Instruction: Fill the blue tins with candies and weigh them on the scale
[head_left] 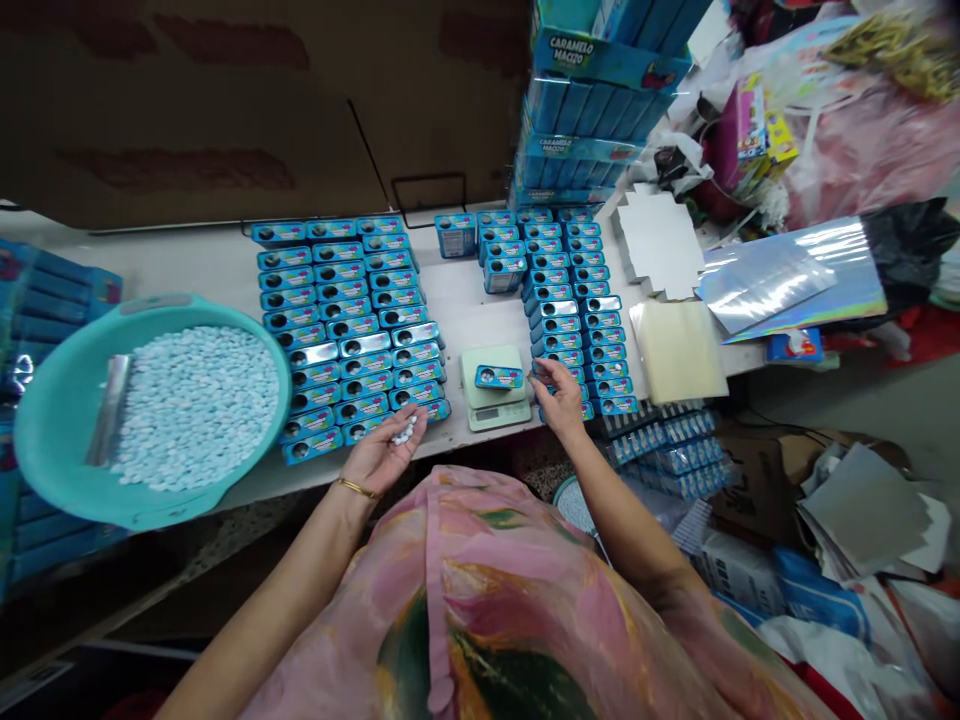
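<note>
The left hand (382, 452) is turned palm up and cupped, grasping a small quantity of small pale oval pellets (406, 432); it is positioned at the front edge of the worktop (457, 310), just beside the nearest tins of the left-hand block. The right hand (561, 402) has its fingers bent and drawn together at the right side of a pale green, flat kitchen-type scale (491, 356); whether it grasps anything cannot be told. One blue rectangular tin with a printed top (499, 377) rests on the scale, near the right fingertips.

Similar blue tins stand in close rows, three columns in the left block (337, 295) and further columns in the right block (551, 325). At the far left, a round turquoise plastic basin (37, 410) contains a large mass of pale pellets (199, 410) and a grey metallic strip-like implement (111, 410). Blue printed display cartons (574, 110) are stacked behind the right block. A pile of white cut card (660, 240) lies to its right.
</note>
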